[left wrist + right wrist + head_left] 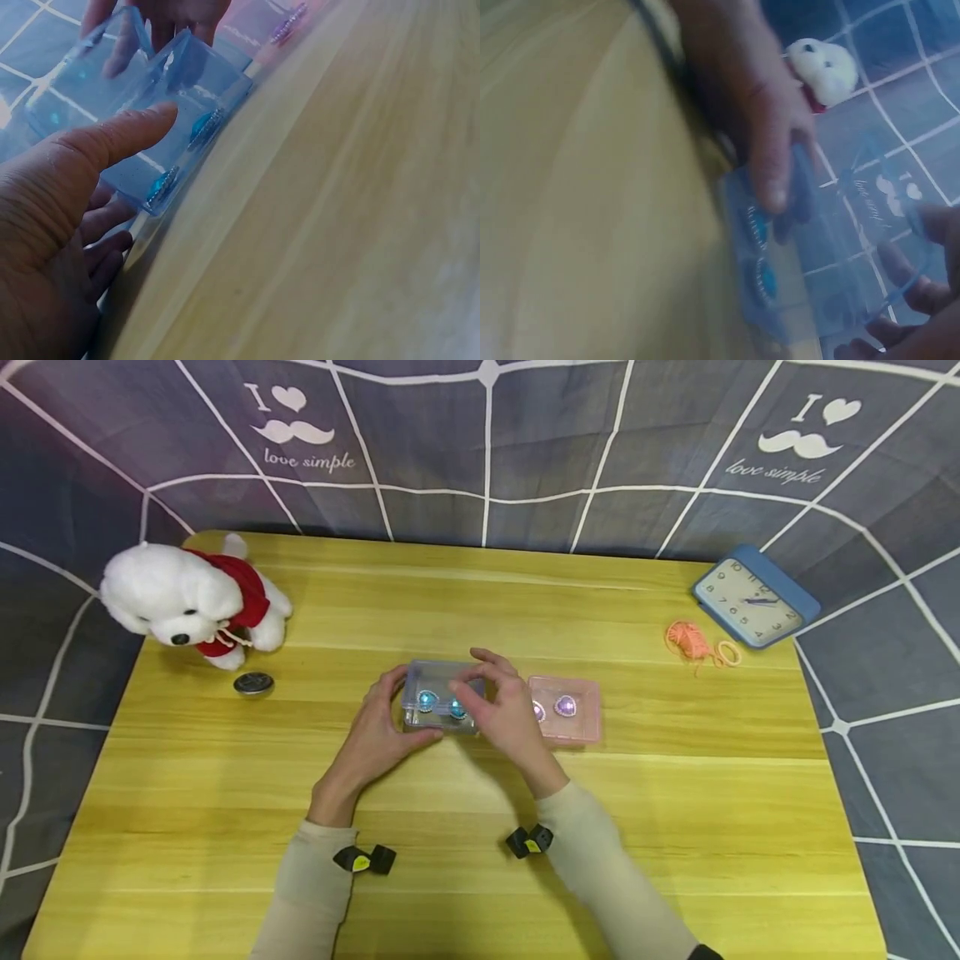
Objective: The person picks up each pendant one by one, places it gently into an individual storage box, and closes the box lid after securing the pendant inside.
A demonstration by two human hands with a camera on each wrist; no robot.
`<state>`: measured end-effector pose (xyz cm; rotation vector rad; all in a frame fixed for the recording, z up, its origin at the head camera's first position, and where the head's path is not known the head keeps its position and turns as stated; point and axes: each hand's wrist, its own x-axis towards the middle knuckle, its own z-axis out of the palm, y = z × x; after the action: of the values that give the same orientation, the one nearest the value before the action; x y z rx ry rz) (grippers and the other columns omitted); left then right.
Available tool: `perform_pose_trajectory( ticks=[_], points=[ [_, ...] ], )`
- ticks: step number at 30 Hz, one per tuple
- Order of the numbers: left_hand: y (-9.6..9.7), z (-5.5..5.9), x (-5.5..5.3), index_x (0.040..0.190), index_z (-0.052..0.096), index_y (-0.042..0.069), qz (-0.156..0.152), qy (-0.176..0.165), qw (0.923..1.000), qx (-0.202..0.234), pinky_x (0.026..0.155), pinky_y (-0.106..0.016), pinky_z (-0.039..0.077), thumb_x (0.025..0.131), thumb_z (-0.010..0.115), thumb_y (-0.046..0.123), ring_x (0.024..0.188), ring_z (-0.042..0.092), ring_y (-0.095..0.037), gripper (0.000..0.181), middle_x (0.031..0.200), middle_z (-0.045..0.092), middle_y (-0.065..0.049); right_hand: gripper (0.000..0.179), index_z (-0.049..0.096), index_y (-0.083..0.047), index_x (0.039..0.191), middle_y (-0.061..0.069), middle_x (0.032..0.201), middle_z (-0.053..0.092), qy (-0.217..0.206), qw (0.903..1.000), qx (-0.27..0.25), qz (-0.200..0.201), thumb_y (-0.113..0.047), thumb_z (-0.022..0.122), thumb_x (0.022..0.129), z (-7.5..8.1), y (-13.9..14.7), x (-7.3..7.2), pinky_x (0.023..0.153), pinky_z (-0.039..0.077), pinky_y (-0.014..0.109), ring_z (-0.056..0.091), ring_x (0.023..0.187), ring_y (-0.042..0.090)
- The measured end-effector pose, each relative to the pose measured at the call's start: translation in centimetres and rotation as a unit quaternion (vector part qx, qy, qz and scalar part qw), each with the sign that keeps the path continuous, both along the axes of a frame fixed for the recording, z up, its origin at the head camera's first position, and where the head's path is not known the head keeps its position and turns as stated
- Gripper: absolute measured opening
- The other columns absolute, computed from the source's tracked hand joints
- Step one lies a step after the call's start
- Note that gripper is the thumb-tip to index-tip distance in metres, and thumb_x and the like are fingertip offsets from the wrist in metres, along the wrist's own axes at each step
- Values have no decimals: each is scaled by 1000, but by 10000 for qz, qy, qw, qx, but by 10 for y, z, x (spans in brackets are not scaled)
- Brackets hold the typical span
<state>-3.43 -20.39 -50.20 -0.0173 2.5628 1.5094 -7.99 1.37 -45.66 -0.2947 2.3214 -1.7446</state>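
Note:
On the table, a clear blue plastic box (pixel 418 720) holds two blue gem-like pieces with beaded rims (pixel 202 129). Its see-through lid (pixel 431 672) stands raised and tilted, as both wrist views show. My left hand (pixel 375 727) grips the box's left side, thumb at the front and fingers behind. My right hand (pixel 510 710) pinches the lid's edge between thumb and fingers (pixel 919 292). Just to the right is a clear pink box (pixel 592 718) with two purple gem-like pieces (pixel 565 706), one partly covered by my right hand.
A white plush dog (pixel 165 589) in a red top sits at the left, a dark round object (pixel 253 683) before it. At the far right are a blue clock (pixel 757 597), orange yarn (pixel 687 640) and a pale ring (pixel 728 653). Patterned grey cloth (pixel 540 435) hangs behind the table.

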Motion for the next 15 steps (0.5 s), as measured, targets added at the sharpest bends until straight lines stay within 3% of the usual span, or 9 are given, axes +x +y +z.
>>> perform_pose_trajectory(
  ticks=[7, 15],
  points=[
    [0, -1, 0, 163, 32, 13, -12, 141, 9998, -154, 124, -64, 27, 80, 94, 35, 154, 34, -36, 106, 165, 41, -15, 35, 71, -7, 115, 17, 162, 42, 728, 9921, 1009, 171, -27, 84, 88, -8, -5, 9, 119, 36, 65, 37, 150, 43],
    [1, -3, -1, 162, 33, 11, -20, 147, 9997, -201, 126, -62, 25, 79, 95, 31, 154, 34, -36, 105, 165, 41, -17, 41, 68, -10, 122, 16, 166, 36, 753, 9884, 1309, 191, -26, 85, 89, -15, -8, 16, 119, 36, 65, 33, 152, 43]
  ],
)
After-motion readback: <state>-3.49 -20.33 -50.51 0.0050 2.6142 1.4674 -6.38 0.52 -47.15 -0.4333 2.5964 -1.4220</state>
